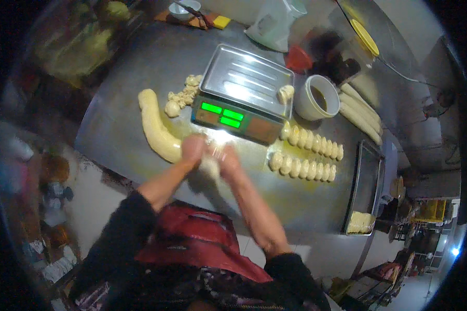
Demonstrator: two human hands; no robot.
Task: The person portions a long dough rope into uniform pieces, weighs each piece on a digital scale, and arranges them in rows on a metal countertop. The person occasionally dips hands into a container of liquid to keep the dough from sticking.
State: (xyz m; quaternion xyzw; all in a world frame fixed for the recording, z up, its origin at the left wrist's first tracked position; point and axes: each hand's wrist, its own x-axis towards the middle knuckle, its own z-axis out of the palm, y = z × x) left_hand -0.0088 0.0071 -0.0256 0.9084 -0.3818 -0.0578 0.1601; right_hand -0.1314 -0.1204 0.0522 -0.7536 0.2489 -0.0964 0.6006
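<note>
A thick, curved roll of dough [153, 124] lies on the metal table, its near end at my left hand [194, 149]. That hand is closed on the dough beside the end of the roll. My right hand [226, 158] is next to it, blurred, with a pale piece of dough [210, 167] hanging between the two; how its fingers sit on the dough cannot be told. Just beyond my hands stands a digital scale [239, 120] with lit green displays and a small dough lump [285, 94] on its steel tray. Small dough scraps [183, 97] lie left of the scale.
Two rows of dough pieces [303, 169] lie to the right. Behind them are a white tub of brown liquid [317, 97] and long dough rolls [360, 112]. A metal baking pan [354, 186] with dough at its near end stands at the right edge. A red scoop [298, 59] lies behind the scale.
</note>
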